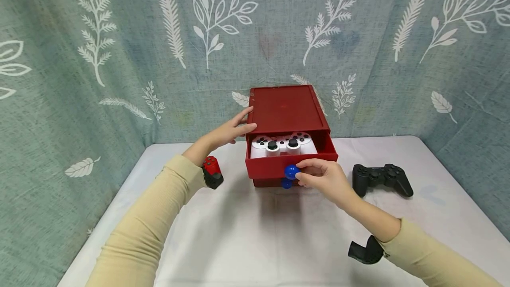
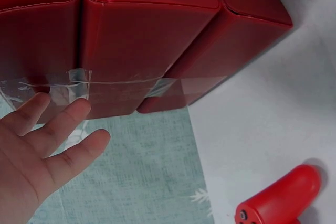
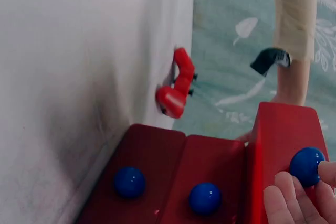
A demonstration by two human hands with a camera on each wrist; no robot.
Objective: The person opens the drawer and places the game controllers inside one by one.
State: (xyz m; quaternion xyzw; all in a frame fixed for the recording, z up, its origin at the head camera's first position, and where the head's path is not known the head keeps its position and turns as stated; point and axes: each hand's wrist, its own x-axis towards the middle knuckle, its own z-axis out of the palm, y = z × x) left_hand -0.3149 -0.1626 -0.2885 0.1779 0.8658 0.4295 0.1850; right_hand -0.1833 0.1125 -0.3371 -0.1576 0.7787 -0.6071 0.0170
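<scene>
A red drawer box point(image 1: 284, 107) stands on the table with its top drawer point(image 1: 266, 168) pulled part way out. Inside that drawer lies a white game controller point(image 1: 279, 142). My right hand point(image 1: 327, 181) pinches the round blue knob point(image 1: 292, 171) on the drawer front between thumb and fingers. At the box's left side is my left hand point(image 1: 231, 130), fingers spread and fairly straight, by the top edge. The left wrist view shows its fingers point(image 2: 68, 121) near clear tape on the box's side. Two lower drawers with blue knobs point(image 3: 205, 198) appear closed in the right wrist view.
Right of the box lies a black game controller point(image 1: 380, 177). On the left, a red game controller point(image 1: 212, 165) is partly hidden by my left wrist's black strap. A patterned green-grey curtain point(image 1: 279, 34) hangs behind the white-covered table point(image 1: 239, 238).
</scene>
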